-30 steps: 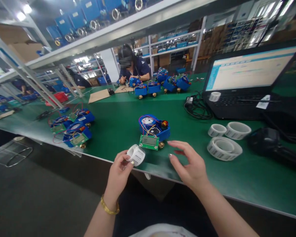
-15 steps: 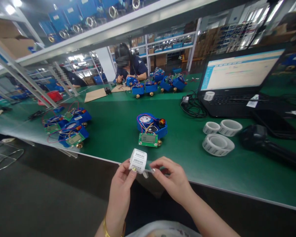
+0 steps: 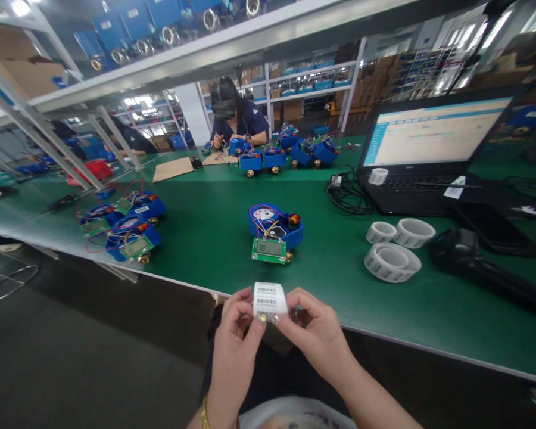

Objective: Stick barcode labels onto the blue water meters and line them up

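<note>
On my feed I have the label roll (image 3: pixel 270 298) at the table's (image 3: pixel 205 226) front edge, nearer than the blue box (image 3: pixel 295 237), left hand (image 3: pixel 237 342) thumb-and-finger pinching its left side, right hand (image 3: pixel 318 330) pinching its lower right edge.

Two hands (image 3: pixel 240 336), one label roll (image 3: pixel 270 299) between them! Four more rolls (image 3: pixel 414 239) on the table (image 3: pixel 205 217), two of them nested; another on the single laptop (image 3: pixel 435 138). One blue case (image 3: pixel 277 231) ahead, three at left. One scanner (image 3: pixel 458 247)!
</note>
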Motion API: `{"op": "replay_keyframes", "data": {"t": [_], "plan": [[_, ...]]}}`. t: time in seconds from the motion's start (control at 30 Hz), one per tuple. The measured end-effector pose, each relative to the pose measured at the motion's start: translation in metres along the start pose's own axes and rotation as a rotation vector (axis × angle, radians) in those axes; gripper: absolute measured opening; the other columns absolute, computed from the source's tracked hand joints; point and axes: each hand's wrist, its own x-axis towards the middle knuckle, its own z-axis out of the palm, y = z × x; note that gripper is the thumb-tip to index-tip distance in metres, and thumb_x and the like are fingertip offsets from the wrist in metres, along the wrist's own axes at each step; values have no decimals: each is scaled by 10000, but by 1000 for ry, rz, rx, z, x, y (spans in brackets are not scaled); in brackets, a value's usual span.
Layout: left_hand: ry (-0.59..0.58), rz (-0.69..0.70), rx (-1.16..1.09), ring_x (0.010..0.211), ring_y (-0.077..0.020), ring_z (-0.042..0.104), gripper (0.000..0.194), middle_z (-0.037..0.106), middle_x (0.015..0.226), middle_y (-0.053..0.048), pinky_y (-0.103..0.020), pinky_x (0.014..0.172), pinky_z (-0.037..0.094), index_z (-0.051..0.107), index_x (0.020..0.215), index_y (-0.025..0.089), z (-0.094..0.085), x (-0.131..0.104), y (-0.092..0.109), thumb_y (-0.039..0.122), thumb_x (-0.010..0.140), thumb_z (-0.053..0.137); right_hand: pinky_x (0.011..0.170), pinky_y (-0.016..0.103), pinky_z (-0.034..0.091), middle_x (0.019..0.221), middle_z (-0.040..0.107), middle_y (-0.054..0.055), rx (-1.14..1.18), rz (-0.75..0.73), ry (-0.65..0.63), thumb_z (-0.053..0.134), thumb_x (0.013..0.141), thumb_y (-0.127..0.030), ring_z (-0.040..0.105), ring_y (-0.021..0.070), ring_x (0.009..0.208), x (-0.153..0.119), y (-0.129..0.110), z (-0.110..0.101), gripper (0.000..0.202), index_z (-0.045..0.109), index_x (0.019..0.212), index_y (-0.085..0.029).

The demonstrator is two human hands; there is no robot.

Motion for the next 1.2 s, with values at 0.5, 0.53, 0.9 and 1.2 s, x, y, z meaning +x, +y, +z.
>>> {"op": "replay_keyframes", "data": {"t": [0.5, 0.53, 0.9, 1.2], "plan": [[86, 38, -49, 1069, -195, 528, 193, 559, 1120, -50, -255, 906, 405, 613, 770, 185, -2, -2, -7, 369, 826, 630, 531, 232, 346, 663, 526, -8, 168, -33, 57, 696, 755, -281, 449, 138, 601, -4, 7, -11, 213, 550, 631, -188], [85, 35, -61, 1069, -191, 528, 189, 557, 1122, -44, -250, 902, 407, 606, 771, 187, -2, -2, -8, 365, 829, 628, 535, 234, 346, 665, 524, -9, 171, -35, 57, 695, 759, -281, 449, 140, 606, -4, 7, -12, 212, 550, 635, -189], [41, 28, -115, 1113, -212, 517, 184, 552, 1204, -72, -270, 932, 402, 609, 811, 179, 0, -3, -7, 359, 849, 595, 529, 241, 350, 681, 535, 1, 145, -46, 51, 672, 797, -299, 463, 142, 610, -4, 5, -14, 217, 563, 647, -187], [66, 31, -68, 1066, -217, 545, 197, 570, 1171, -79, -289, 904, 428, 611, 743, 174, 2, -5, -4, 354, 822, 622, 537, 254, 359, 726, 576, 31, -15, -118, -23, 593, 878, -306, 516, 158, 655, -5, 2, -14, 205, 588, 712, -186]]}}
